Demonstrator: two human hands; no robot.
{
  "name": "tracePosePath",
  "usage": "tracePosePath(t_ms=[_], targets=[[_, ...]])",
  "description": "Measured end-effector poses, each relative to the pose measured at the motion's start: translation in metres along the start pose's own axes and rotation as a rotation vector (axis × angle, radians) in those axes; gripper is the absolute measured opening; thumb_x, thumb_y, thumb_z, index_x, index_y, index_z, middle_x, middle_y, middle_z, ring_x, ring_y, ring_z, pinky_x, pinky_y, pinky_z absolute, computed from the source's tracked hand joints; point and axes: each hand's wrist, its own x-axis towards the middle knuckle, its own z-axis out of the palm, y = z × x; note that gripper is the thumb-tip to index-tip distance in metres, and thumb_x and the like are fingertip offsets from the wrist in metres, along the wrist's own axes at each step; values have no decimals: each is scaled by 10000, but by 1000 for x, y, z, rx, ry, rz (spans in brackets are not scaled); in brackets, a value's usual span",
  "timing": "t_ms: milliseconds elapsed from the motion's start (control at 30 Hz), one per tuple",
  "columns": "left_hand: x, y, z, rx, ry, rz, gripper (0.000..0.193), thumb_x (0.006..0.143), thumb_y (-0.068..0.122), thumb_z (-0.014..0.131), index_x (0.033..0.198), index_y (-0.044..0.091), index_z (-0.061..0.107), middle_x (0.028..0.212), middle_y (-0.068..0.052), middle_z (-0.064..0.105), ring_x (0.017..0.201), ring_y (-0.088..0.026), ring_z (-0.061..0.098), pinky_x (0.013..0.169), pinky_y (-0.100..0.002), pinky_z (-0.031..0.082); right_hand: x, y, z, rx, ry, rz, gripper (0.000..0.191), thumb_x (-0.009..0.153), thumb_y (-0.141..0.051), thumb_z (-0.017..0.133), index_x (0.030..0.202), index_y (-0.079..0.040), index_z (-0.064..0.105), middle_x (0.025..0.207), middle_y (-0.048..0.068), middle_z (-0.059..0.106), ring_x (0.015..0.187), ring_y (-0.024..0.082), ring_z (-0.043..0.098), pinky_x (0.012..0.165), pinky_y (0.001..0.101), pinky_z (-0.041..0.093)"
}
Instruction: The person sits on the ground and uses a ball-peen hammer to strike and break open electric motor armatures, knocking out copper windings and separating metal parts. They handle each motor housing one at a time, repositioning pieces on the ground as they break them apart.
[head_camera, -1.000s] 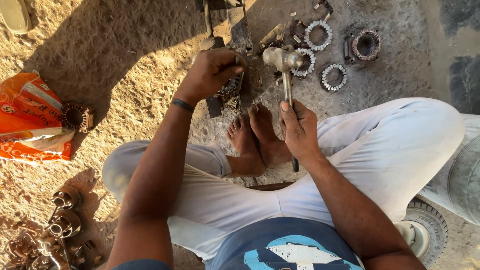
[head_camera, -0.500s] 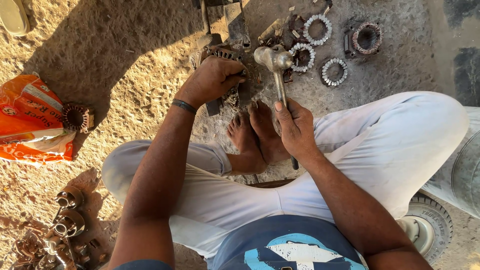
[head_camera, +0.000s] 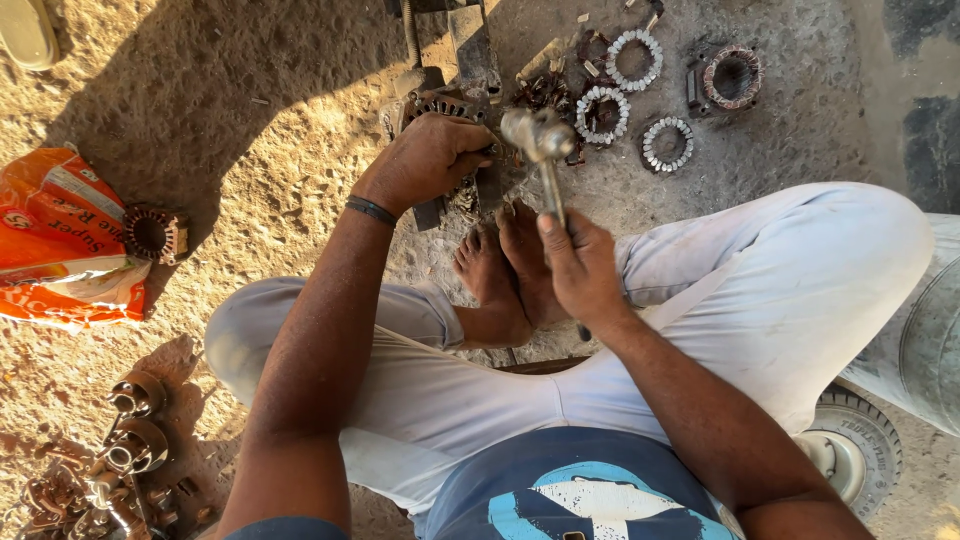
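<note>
Sitting cross-legged on sandy ground, the person works a round copper-wound motor stator (head_camera: 440, 105) held on a steel block: three stripped toothed steel rings (head_camera: 634, 58) lie beyond, this one unstripped. Left hand (head_camera: 425, 160) clamps it; right hand (head_camera: 580, 265) grips a raised steel hammer (head_camera: 540, 135).

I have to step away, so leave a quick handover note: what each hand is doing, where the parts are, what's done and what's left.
Left hand: clamped on the copper-wound motor part on the ground in front of the bare feet.
Right hand: grips the hammer by its handle, head raised just right of the part.
Done: three bare toothed metal rings lie beyond the hammer, with one wound ring at their right.
Left: the held part still carries its copper; another wound piece waits by the orange bag.
</note>
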Motion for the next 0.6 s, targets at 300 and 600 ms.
tracePosePath(t_ms=[300, 600], targets=[[-2, -8, 4, 53, -23, -46, 113, 960, 179, 740, 944, 68, 746, 849, -85, 746, 752, -238, 716, 729, -440, 594, -6, 1, -2, 140, -22, -98, 415, 1112, -414, 538, 845, -97, 543, 638, -61, 455, 536, 37, 397, 462, 249, 311], [2, -11, 11, 101, -27, -52, 125, 942, 177, 732, 1009, 82, 780, 916, -77, 770, 770, -212, 718, 773, -411, 591, -12, 5, 7, 155, -25, -35, 371, 1087, -380, 557, 828, -114, 543, 616, -74, 421, 506, 29, 362, 430, 240, 277]])
